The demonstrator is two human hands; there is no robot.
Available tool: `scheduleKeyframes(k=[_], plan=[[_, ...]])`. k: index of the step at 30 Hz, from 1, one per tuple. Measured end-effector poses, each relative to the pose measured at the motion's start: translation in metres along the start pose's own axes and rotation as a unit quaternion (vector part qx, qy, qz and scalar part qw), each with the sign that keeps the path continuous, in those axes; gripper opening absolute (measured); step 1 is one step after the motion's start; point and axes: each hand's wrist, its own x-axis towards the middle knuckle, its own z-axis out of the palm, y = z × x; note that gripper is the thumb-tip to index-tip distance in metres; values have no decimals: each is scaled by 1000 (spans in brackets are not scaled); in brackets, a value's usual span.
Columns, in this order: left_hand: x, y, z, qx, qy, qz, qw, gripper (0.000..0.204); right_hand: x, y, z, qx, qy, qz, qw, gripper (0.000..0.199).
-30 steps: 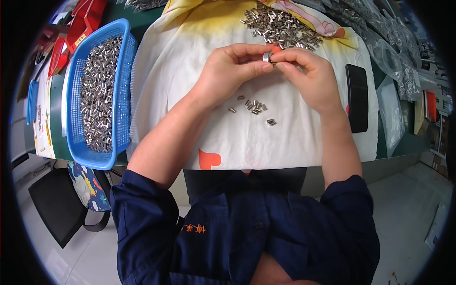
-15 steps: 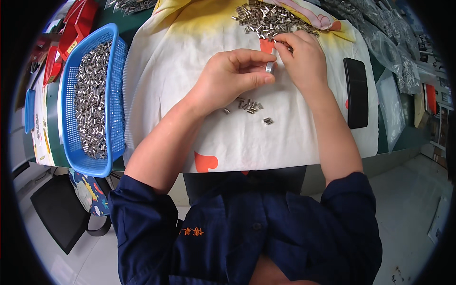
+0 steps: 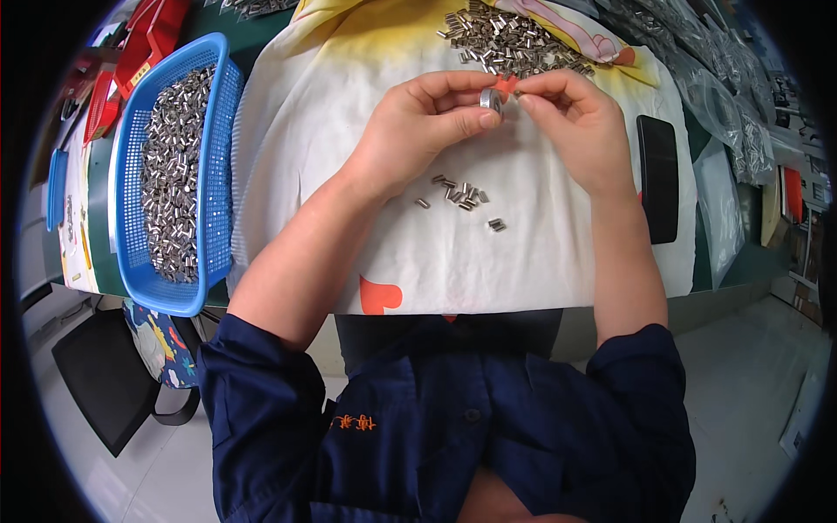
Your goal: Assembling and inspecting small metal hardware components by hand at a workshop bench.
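Between the fingers and thumb of my left hand (image 3: 414, 122) is a silver ring-shaped metal piece (image 3: 491, 101), its round face partly showing. My right hand (image 3: 580, 122) is closed in a pinch just right of it, with a small metal piece (image 3: 516, 94) at the fingertips, mostly covered. Beyond both hands lies a pile of short metal cylinders (image 3: 506, 39) on the white and yellow cloth (image 3: 305, 131). Several loose cylinders (image 3: 462, 193) are scattered nearer to me, below my hands.
To the left, a blue plastic basket (image 3: 218, 174) holds many short metal cylinders. A black phone (image 3: 658, 179) lies at the cloth's right side. Clear plastic bags (image 3: 737, 113) are heaped at the far right, and red bins (image 3: 157, 39) stand at the far left.
My right hand has drawn back from the pile's near edge toward the ring-shaped piece. My left hand has risen slightly and turned that piece so more of its round face shows.
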Motion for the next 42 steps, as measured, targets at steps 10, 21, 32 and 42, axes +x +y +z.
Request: scheduleKeyframes(k=[10, 21, 32, 42], plan=[[-4, 6, 9, 66, 18, 19, 998, 34, -5, -11, 1, -113, -58, -62, 990, 11], [-4, 5, 7, 93, 20, 0, 995, 35, -6, -16, -3, -100, -83, 23, 991, 9], [-5, 2, 9, 157, -3, -52, 986, 32, 14, 21, -16, -350, 44, -71, 933, 11], [-4, 4, 4, 109, 7, -27, 994, 33, 6, 4, -3, -358, -9, -57, 932, 10]])
